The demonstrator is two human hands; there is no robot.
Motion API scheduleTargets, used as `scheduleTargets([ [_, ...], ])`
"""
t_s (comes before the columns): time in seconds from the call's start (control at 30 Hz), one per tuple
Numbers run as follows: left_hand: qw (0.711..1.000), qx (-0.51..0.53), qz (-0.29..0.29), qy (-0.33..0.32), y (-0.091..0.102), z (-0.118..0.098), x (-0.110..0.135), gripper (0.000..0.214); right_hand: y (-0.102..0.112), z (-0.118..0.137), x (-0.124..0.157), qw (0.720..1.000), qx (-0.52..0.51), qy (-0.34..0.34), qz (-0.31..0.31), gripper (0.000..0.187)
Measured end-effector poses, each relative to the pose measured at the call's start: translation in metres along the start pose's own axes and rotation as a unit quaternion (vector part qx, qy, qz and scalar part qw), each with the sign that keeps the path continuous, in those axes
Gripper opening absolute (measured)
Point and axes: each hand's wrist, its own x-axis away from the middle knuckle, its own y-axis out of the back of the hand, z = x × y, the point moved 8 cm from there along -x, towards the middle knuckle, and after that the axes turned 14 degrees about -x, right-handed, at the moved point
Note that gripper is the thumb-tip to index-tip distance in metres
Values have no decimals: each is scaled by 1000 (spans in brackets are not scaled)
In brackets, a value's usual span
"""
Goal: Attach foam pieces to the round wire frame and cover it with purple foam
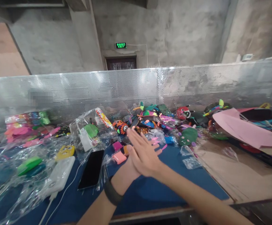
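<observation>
Over the blue mat (173, 184), my right hand (145, 154) is pressed palm to palm across my left hand (128, 168). The right fingers are straight and held close together, pointing away from me. Most of the left hand is hidden beneath the right; a few fingertips show past its far side. Whatever may lie between the palms cannot be seen. A dark band (112, 191) circles my left wrist. Just beyond the hands are a salmon-pink clay packet (119, 157) and a magenta packet (117, 146). Left of them lies a black phone (91, 169).
A white power bank (59, 175) with a cable and clear plastic bags cover the left side. Colourful clay figures, among them a dark green one (188, 136), pile up along the perforated metal panel (131, 84). Pink sheets (246, 128) lie at the right.
</observation>
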Motion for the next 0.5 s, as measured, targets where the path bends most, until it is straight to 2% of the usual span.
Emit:
scheduleTargets([
  [0.1, 998, -4, 30, 58, -3, 7, 2, 41, 0, -16, -1, 999, 7, -41, -3, 51],
  [0.2, 999, 13, 5, 47, 1, -1, 1, 41, -5, -19, 5, 997, -1, -64, -32, 51],
  [0.27, 1000, 24, -4, 14, 1, -5, 2, 43, -9, -12, 6, 998, -10, -49, -33, 53],
  [0.37, 999, 17, 6, 34, -1, 5, 6, 43, -3, -12, 2, 997, -13, -55, -48, 52],
  [0.43, 996, -9, 16, 82, -1, 11, 9, 42, 2, -17, 0, 996, -3, -75, -51, 50],
  [0.5, 997, 0, 33, 66, -2, 4, 9, 45, 3, -16, 1, 996, -6, -78, -53, 49],
])
